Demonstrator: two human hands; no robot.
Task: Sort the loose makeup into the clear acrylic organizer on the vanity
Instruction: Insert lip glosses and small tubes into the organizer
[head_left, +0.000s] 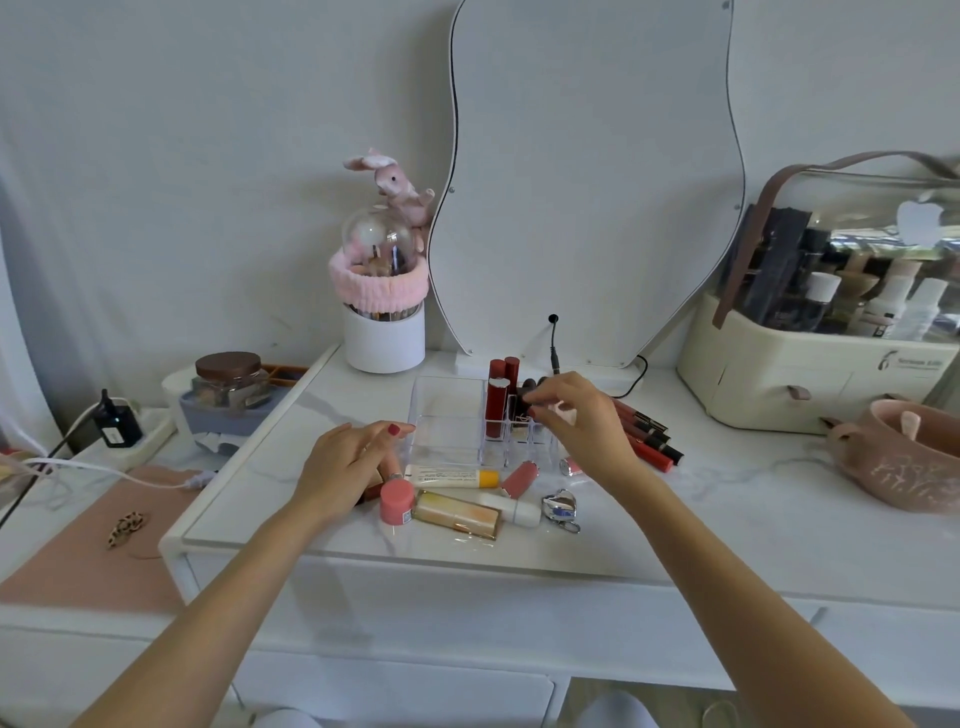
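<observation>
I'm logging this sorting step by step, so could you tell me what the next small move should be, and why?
Probably lower the dark lipstick straight down into the small slot beneath it. The right hand pinches it just above the clear organizer, beside the red tubes already standing there. The left hand rests on the loose items in front, so it seems ready to pick the next one.
</observation>
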